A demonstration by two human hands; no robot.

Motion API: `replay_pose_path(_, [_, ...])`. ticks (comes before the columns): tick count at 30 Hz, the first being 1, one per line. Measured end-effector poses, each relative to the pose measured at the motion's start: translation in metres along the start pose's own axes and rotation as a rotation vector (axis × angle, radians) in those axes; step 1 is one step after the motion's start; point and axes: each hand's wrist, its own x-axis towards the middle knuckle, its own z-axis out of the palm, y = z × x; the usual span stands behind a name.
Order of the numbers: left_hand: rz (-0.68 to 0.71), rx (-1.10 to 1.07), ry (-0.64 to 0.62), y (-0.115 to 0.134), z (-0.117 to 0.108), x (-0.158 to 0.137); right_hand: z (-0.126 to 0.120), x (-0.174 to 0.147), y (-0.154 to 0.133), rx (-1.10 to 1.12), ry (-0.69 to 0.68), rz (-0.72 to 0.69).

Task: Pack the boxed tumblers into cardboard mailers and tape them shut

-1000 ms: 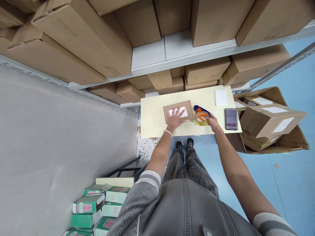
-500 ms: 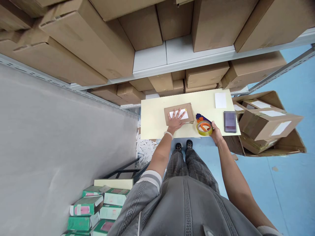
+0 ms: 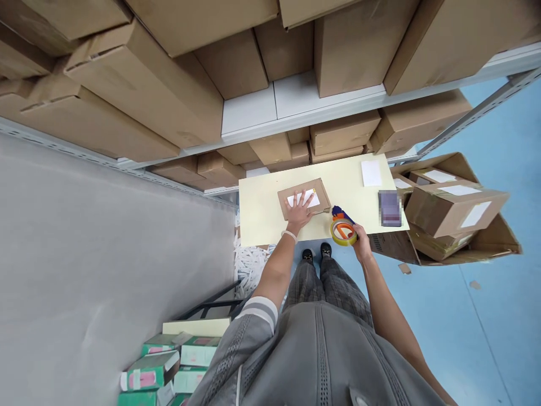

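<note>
A small flat cardboard parcel (image 3: 318,190) with a white label lies on a pale yellow table (image 3: 262,208). My left hand (image 3: 298,211) presses flat on the parcel, fingers spread over the label. My right hand (image 3: 360,239) grips a tape dispenser (image 3: 343,230) with an orange and blue frame and a roll of clear yellowish tape. The dispenser sits at the table's near edge, just right of the parcel, and a strip of tape seems to run from it toward the parcel's corner.
A white label sheet (image 3: 371,172) and a dark blurred rectangle (image 3: 389,208) lie on the table's right part. An open carton with labelled parcels (image 3: 454,206) stands to the right. Shelves of brown boxes (image 3: 169,84) rise behind. Green boxes (image 3: 169,361) are stacked on the floor, lower left.
My right hand has drawn the tape dispenser away from the parcel toward the table's near edge. My left hand has stayed on the parcel.
</note>
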Motion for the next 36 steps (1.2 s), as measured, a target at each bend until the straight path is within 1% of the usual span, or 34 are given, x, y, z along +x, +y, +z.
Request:
replay_pose_path(5, [0.004, 0.005, 0.008, 0.0, 0.0, 0.0, 0.01, -0.008, 0.01, -0.033, 0.027, -0.021])
replay_pose_path(8, [0.001, -0.003, 0.012, 0.002, -0.001, -0.002, 0.024, -0.016, 0.022, -0.033, 0.063, -0.035])
replay_pose_path(11, [-0.05, -0.015, 0.017, 0.008, -0.001, 0.0, 0.041, -0.021, 0.028, -0.004, 0.091, -0.059])
replay_pose_path(13, [-0.107, -0.031, 0.014, 0.017, -0.001, 0.004, 0.051, -0.016, 0.025, -0.017, 0.098, -0.089])
replay_pose_path(16, [-0.195, -0.08, 0.001, 0.029, -0.001, 0.013, 0.061, 0.001, 0.008, -0.073, 0.102, -0.123])
replay_pose_path(18, [-0.227, -0.114, -0.014, 0.03, -0.001, 0.02, 0.062, 0.014, -0.007, -0.078, 0.107, -0.111])
replay_pose_path(19, [-0.219, -0.125, -0.029, 0.026, -0.002, 0.022, 0.062, 0.021, -0.013, -0.067, 0.109, -0.1])
replay_pose_path(21, [-0.124, -0.126, -0.085, 0.009, -0.006, 0.024, 0.061, 0.031, -0.024, -0.032, 0.105, -0.086])
replay_pose_path(22, [-0.036, -0.112, -0.125, -0.004, -0.009, 0.022, 0.06, 0.035, -0.028, -0.021, 0.096, -0.08])
replay_pose_path(24, [0.222, -0.052, -0.247, -0.034, -0.015, 0.015, 0.061, 0.041, -0.034, -0.013, 0.069, -0.067])
replay_pose_path(25, [0.33, -0.002, -0.284, -0.048, -0.019, 0.01, 0.063, 0.043, -0.036, -0.01, 0.057, -0.06])
replay_pose_path(26, [0.419, 0.047, -0.273, -0.061, -0.022, 0.005, 0.066, 0.046, -0.038, -0.002, 0.047, -0.054])
replay_pose_path(27, [0.476, 0.085, -0.235, -0.071, -0.024, 0.0, 0.071, 0.047, -0.04, 0.01, 0.038, -0.049])
replay_pose_path(28, [0.504, 0.117, -0.201, -0.078, -0.026, -0.004, 0.076, 0.049, -0.041, 0.022, 0.03, -0.04])
replay_pose_path(30, [0.511, 0.149, -0.147, -0.083, -0.027, -0.009, 0.087, 0.053, -0.043, 0.045, 0.006, -0.007])
replay_pose_path(33, [0.453, 0.141, -0.129, -0.074, -0.021, -0.011, 0.099, 0.059, -0.045, 0.038, 0.006, 0.058])
replay_pose_path(36, [0.384, 0.115, -0.119, -0.063, -0.012, -0.009, 0.102, 0.064, -0.047, -0.064, 0.087, 0.103])
